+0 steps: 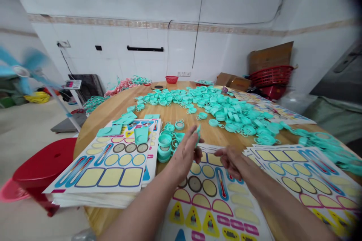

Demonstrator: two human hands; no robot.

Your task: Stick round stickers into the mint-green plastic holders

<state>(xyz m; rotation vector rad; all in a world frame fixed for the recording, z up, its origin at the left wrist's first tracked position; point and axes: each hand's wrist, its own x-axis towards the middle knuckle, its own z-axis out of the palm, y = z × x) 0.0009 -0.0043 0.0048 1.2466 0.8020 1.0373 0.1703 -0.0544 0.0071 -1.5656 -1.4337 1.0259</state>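
Two bare hands work just above the round wooden table (113, 115); your left hand (183, 154) pinches a small teal plastic piece (198, 133) in a narrow grip between its fingertips, near the middle of the table's near side; your right hand (230, 161) sits just beside it, fingers half curled, and you cannot tell whether it holds anything; a sticker sheet (209, 196) lies on the table under both hands; more sticker sheets (299, 180) fan out toward the table's right edge, and a thick stack of sticker sheets (98, 165) lies toward its left edge; short stacks of teal rings (164, 150) stand on the table just beside that stack; a big heap of teal plastic caps (215, 107) spreads across the table's middle; a red basket (171, 79) sits at the table's far edge.
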